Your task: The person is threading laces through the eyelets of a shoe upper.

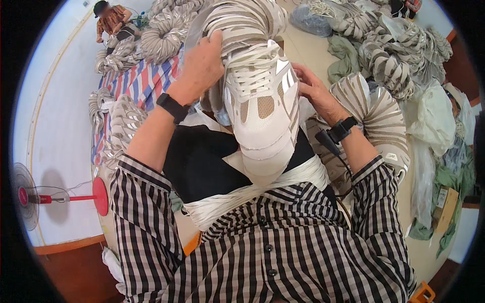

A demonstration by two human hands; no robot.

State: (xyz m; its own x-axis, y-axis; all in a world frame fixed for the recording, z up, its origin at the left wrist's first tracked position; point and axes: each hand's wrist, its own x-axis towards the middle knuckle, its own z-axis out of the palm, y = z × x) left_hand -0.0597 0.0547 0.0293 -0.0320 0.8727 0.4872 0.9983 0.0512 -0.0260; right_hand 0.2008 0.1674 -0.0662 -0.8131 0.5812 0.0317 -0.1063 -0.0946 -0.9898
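A cream and beige shoe upper [262,108] with white laces stands toe-down over my lap. My left hand [202,65] grips the stack of uppers [237,22] at the shoe's top left edge. On the shoe's right side my right hand [314,88] has its fingers on the side panel. A bundle of white laces [242,194] lies across my lap on a black cloth [202,161]. Both wrists carry black bands.
Curved rows of stacked shoe uppers [376,113] lie to my right and at the back [166,33]. A striped tarp [144,81] covers the floor at left. A red fan [30,197] stands at far left. Another person [112,20] sits at the back left. Bags [434,121] lie right.
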